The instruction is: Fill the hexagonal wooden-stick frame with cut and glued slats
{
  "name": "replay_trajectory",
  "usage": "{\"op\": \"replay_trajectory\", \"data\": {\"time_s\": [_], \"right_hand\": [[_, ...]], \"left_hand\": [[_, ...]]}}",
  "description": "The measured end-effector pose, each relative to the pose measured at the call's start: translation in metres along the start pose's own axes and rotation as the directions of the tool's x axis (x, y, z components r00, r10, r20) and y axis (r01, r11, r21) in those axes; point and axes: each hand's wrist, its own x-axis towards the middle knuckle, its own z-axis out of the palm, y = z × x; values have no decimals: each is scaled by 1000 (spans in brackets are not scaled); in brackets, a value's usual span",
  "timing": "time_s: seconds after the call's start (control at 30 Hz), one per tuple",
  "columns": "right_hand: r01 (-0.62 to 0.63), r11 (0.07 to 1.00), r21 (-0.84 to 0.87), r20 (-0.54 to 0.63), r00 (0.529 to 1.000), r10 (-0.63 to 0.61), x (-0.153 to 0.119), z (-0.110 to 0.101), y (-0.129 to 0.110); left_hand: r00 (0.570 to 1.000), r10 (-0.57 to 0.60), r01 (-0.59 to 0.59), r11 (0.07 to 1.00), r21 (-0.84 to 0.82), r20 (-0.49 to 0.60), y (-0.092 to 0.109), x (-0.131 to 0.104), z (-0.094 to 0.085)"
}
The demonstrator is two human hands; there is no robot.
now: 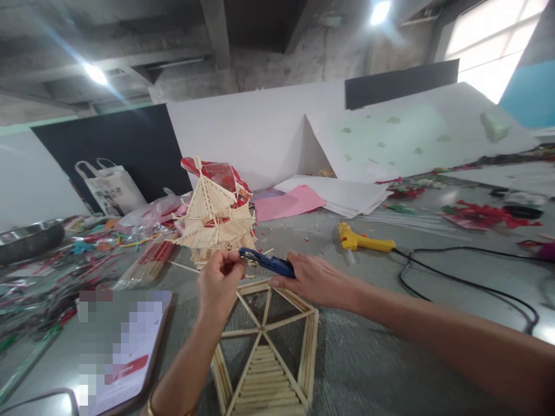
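My right hand (310,277) is wrapped around a dark blue hand tool (271,263) that looks like cutters; its curved end points left. Close to that end, my left hand (221,277) is closed in a pinch. What lies between its fingertips is too small to make out. Below both hands, a flat frame of wooden sticks (262,330) lies on the table, many-sided, with spokes meeting in the middle. One of its wedges is filled with rows of short sticks. Behind my hands stands a tiered stick pagoda model (212,216) with a pointed roof.
A yellow glue gun (366,240) lies at right, its black cord (468,249) looping across the table. At left are a tablet (130,364), bagged sticks (147,260), a metal bowl (32,240) and colourful scraps. Pink paper (290,203) and white sheets (347,193) lie behind.
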Motion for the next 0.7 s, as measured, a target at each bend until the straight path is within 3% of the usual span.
{"op": "replay_trajectory", "data": {"time_s": [0.23, 0.7], "right_hand": [[4, 1000, 9, 14, 1000, -5, 0, -1, 0], [-44, 996, -81, 15, 999, 46, 11, 4, 4]], "left_hand": [[1000, -10, 10, 1000, -2, -17, 8, -2, 1], [987, 96, -75, 984, 159, -129, -11, 4, 11]]}}
